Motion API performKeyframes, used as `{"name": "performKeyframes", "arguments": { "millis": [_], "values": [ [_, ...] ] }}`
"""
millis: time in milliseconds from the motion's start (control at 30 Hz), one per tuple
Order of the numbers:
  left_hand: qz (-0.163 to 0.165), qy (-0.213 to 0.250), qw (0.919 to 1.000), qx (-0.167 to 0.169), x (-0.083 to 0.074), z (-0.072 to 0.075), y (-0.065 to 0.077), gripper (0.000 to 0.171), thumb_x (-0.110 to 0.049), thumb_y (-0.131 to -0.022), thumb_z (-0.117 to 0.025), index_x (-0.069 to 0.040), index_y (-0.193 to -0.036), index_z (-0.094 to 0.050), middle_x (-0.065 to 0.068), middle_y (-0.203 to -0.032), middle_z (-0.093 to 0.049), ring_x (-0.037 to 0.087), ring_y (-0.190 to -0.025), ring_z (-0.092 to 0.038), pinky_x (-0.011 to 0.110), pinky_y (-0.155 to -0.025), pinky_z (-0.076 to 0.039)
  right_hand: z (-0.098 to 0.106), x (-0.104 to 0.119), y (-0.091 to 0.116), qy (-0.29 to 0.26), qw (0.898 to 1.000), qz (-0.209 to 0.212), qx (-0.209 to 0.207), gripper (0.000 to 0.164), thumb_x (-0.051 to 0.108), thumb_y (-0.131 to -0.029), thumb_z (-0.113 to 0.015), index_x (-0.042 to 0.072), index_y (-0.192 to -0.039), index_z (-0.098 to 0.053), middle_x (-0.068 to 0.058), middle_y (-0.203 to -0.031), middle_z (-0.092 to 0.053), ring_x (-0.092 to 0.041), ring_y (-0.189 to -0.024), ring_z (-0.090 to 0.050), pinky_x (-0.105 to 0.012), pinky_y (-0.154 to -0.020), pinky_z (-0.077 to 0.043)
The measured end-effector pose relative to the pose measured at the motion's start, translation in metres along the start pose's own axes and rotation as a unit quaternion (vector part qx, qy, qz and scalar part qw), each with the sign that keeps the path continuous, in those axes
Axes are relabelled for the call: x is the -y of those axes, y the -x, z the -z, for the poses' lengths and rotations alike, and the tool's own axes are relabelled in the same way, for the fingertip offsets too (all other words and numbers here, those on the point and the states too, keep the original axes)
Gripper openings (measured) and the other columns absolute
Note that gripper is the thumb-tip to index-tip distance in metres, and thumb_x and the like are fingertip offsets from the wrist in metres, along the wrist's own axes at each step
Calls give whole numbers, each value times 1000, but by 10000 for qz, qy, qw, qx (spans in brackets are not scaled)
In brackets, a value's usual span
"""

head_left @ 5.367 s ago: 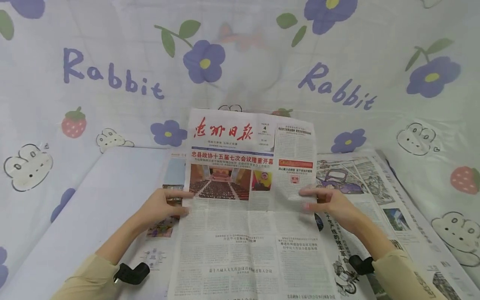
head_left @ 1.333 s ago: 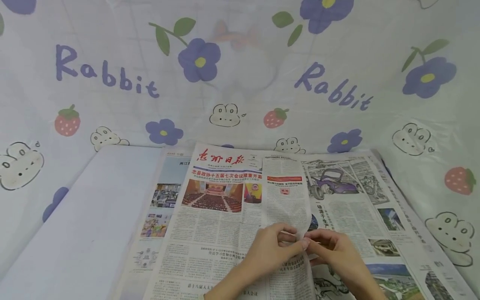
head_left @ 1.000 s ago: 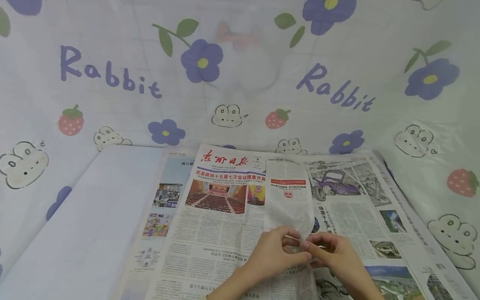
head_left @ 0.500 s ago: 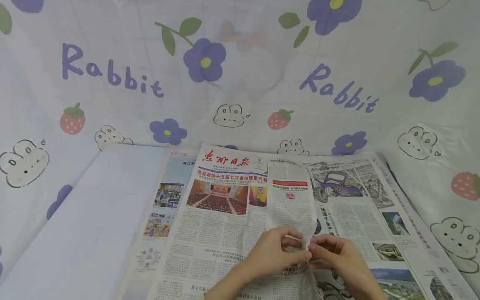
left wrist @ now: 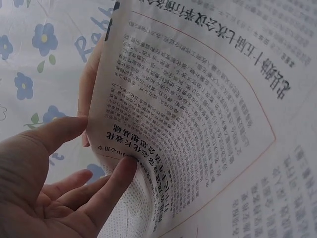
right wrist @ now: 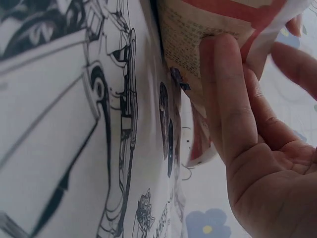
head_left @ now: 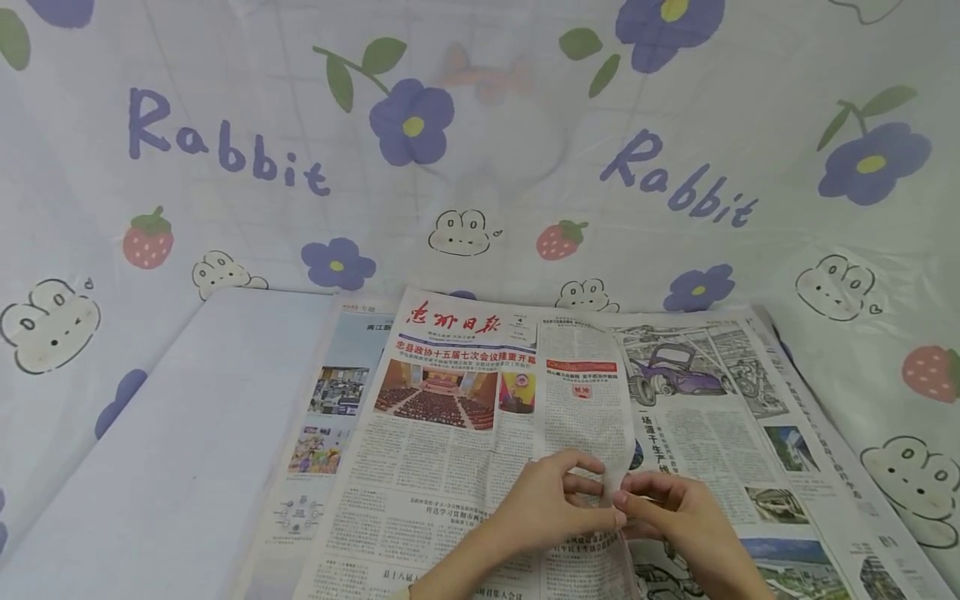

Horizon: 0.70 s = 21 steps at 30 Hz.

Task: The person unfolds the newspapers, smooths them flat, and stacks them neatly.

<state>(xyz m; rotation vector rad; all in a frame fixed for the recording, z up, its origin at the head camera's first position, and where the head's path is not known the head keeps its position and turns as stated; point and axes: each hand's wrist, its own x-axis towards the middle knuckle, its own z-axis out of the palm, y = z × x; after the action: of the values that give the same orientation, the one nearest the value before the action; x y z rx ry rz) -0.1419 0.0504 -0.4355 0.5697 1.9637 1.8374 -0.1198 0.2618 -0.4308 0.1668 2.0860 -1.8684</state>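
Observation:
A newspaper sheet (head_left: 442,458) with a red masthead lies over other printed sheets, its right part lifted and bowed. My left hand (head_left: 543,504) reaches across it to the right edge. In the left wrist view, the left thumb touches that edge, and another fingertip (left wrist: 128,166) presses into the curved page. My right hand (head_left: 678,517) meets the left at the same edge, thumb in front, pinching the paper. The right wrist view shows right fingers (right wrist: 230,94) against the underside of the raised page. The tips of both hands nearly touch.
Underneath, a newspaper page with a purple car drawing (head_left: 675,367) extends to the right. Another printed page (head_left: 318,408) shows at the left, beside a white board-like surface (head_left: 180,433). Behind stands a patterned curtain (head_left: 480,183) with rabbits and flowers.
Earlier, both hands held the newspaper up by its opposite sides; it has since come down, and the left hand has crossed to the right edge. Over the last second the hands barely move.

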Motion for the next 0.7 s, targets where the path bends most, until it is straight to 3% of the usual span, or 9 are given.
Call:
{"name": "performKeyframes", "arguments": {
  "millis": [367, 700],
  "values": [
    [-191, 220, 9991, 314, 2, 4, -1, 43, -17, -88, -77, -12, -128, -63, 2, -109, -71, 8, -88, -68, 23, -75, -54, 4, 0, -1, -263, 9996, 16, 137, 33, 22, -98, -64, -4, -118, -64, -9, -102, -67, -26, -93, -68, -41, -84, -55],
    [-95, 363, 9988, 324, 2, 5, -1, 44, -11, -87, -76, -6, -128, -60, 5, -107, -71, 9, -85, -69, 26, -70, -56, 5, -3, 0, -15, 9989, 225, 422, 31, 19, -97, -65, -3, -120, -63, -11, -109, -67, -28, -97, -67, -45, -84, -54]
  ]
}}
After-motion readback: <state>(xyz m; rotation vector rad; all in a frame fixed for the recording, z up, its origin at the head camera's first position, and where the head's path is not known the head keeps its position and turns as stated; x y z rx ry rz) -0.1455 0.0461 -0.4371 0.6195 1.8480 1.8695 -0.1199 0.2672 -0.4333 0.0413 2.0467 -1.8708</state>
